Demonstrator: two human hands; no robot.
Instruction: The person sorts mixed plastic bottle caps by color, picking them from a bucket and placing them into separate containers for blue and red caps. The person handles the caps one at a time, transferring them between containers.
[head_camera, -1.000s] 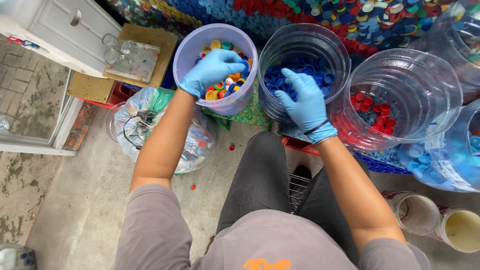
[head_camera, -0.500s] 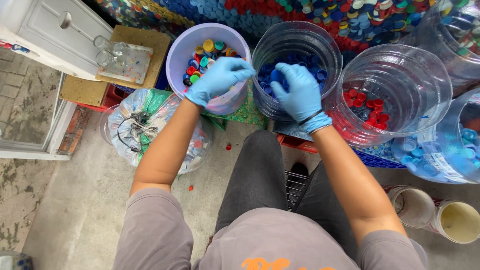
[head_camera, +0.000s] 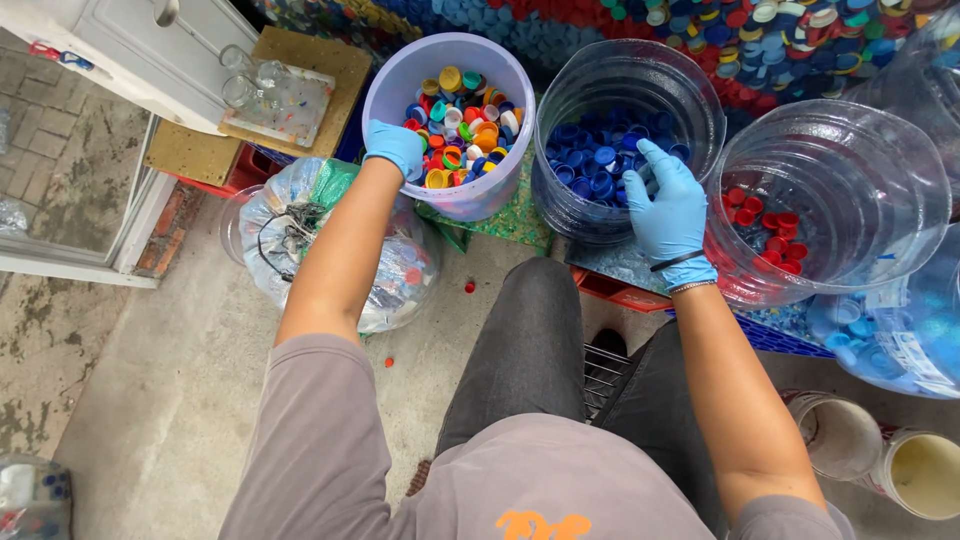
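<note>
The left hand (head_camera: 393, 147) dips into the white bucket (head_camera: 392, 85) of mixed caps (head_camera: 462, 110), fingers hidden, while the right hand (head_camera: 665, 200) spreads its fingers wide over the blue caps (head_camera: 590, 160).

A clear plastic bag (head_camera: 330, 245) stuffed with crumpled packaging sits on the grey concrete floor (head_camera: 180, 400). Behind it a bare wooden board (head_camera: 300, 75) carries a clear, paint-speckled plastic tray (head_camera: 285, 100) with two small glass jars (head_camera: 240, 75) at its edge. A white cabinet (head_camera: 130, 40) stands at the upper left. A large clear plastic tub (head_camera: 840, 200) holds a few red caps. Two off-white, stained buckets (head_camera: 880, 450) stand at the lower right, touching each other.
</note>
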